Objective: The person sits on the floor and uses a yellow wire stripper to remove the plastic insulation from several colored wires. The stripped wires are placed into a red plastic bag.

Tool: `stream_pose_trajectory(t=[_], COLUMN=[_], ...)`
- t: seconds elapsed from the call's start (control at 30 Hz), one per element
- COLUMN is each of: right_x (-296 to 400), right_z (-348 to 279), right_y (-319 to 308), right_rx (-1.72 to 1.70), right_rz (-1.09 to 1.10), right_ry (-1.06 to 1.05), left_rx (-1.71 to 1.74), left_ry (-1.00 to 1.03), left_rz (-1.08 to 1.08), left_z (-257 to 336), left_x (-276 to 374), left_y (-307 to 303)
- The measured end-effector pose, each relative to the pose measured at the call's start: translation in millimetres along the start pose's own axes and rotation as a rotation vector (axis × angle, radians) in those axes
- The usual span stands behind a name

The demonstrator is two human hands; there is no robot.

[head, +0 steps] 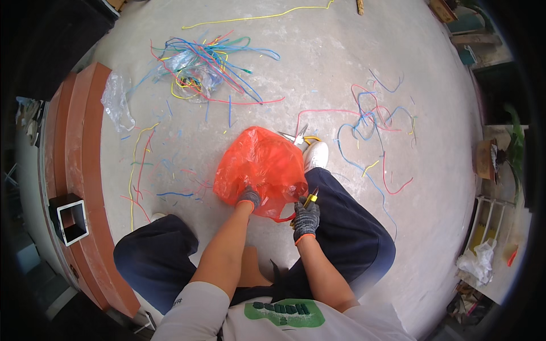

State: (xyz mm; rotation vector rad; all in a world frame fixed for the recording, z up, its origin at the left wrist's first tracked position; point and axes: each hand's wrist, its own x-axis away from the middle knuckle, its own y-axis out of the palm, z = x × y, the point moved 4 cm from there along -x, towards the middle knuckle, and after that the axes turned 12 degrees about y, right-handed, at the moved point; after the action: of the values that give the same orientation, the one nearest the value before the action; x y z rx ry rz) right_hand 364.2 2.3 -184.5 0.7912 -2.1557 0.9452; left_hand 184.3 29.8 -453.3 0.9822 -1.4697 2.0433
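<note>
A crumpled red plastic bag (266,160) lies on the concrete floor between my legs. My left hand (249,197), in a grey knit glove with an orange cuff, is at the bag's near side. Folds of plastic hide its fingertips, so what they hold is unclear. Gloved the same way, my right hand (306,218) grips a yellow-handled hand tool (312,199), its dark pointed end facing away from me. The bag's handle loop (285,220) reaches up to this hand. Beyond the bag, next to my white shoe (317,155), lie open pliers (300,137) with yellow handles.
A tangle of coloured wires (209,64) with clear plastic lies at far left, a looser wire tangle (369,113) at right. Wire scraps (170,170) litter the floor on the left. Brown steps (91,170) carry a black square box (69,219). Potted plants (486,160) line the right side.
</note>
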Motion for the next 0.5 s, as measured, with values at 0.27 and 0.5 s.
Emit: stream_pose_trajectory(t=[0.27,0.5], right_x=[12,21], right_z=[-17,-43], right_y=[31,20], right_rx=[-0.483,-0.755], right_rz=[-0.480,-0.514], right_ry=[0.070,0.148], left_rx=[0.816,2.018], left_ry=[-0.866,-0.888], left_rz=[0.593,1.346], left_z=[-100,-91], left_x=[20,93], left_y=[-75,-143])
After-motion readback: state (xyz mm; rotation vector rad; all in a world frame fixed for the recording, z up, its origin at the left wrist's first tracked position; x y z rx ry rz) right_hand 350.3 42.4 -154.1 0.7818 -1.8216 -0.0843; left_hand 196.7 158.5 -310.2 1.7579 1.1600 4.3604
